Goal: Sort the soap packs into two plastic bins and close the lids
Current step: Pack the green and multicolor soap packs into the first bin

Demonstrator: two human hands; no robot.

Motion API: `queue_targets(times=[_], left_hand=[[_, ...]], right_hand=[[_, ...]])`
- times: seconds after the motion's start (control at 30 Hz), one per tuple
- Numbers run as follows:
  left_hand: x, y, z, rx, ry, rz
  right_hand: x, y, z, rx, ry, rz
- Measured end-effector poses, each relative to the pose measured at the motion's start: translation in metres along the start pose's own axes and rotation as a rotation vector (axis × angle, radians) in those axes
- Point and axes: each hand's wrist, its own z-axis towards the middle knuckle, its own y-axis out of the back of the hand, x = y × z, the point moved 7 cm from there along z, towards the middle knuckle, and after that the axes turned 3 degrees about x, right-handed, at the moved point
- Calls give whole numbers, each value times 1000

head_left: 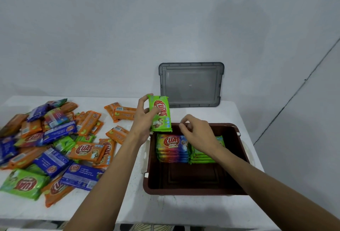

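Head view. Left hand [145, 118]: a green soap pack [160, 115] is gripped upright, thumb laid across the printed front, fingers curled behind its left edge. The pack is held just above the far left corner of a brown bin [184, 192], its lower edge level with the far rim.

Right hand [197, 134]: it hovers over the far half of the bin with fingers loosely curled; nothing is seen in its grasp. The back part of a stack of green packs [202, 158] is covered by this hand and its wrist.

Bin contents: a stack of rainbow-coloured packs [173, 149] is set against the far wall, touching the green stack on its right. The near half of the bin floor is bare. A pale edge is seen just outside the right wall of the bin; what it belongs to cannot be told.

Surroundings: the bin sits on a white table [184, 210]. A grey lid [191, 83] is propped upright against the wall [165, 19] behind the bin. Two orange packs [122, 113] lie beside the left hand, and another orange pack [117, 134] lies close to the left wrist. A loose pile of orange, blue, green and rainbow packs [55, 144] is spread over the left of the table, well apart from the bin.
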Motion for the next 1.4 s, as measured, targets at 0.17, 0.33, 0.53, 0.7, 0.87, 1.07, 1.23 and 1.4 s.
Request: queue_targets(times=[0.17, 0.33, 0.53, 0.7, 0.87, 1.07, 1.23, 1.4], left_hand=[[-3, -9, -2, -45, -20, -96], [4, -14, -4, -95, 7, -230], [5, -22, -7, 36, -13, 31], [3, -25, -9, 148, -46, 409], [-5, -25, -10, 118, -287, 797], [-4, -26, -14, 47, -619, 1237], [4, -28, -19, 13, -695, 1332], [4, -28, -23, -37, -710, 1375]], right_hand=[[15, -9, 2, 100, -56, 604], [2, -10, 4, -6, -218, 1131], [-14, -1, 4, -3, -272, 1088], [-27, 25, -2, 9, -209, 962], [-45, 48, -18, 17, -186, 761], [-67, 63, -37, 71, -220, 638], [-79, 55, -44, 123, -240, 579], [-90, 42, -42, 89, -279, 318]])
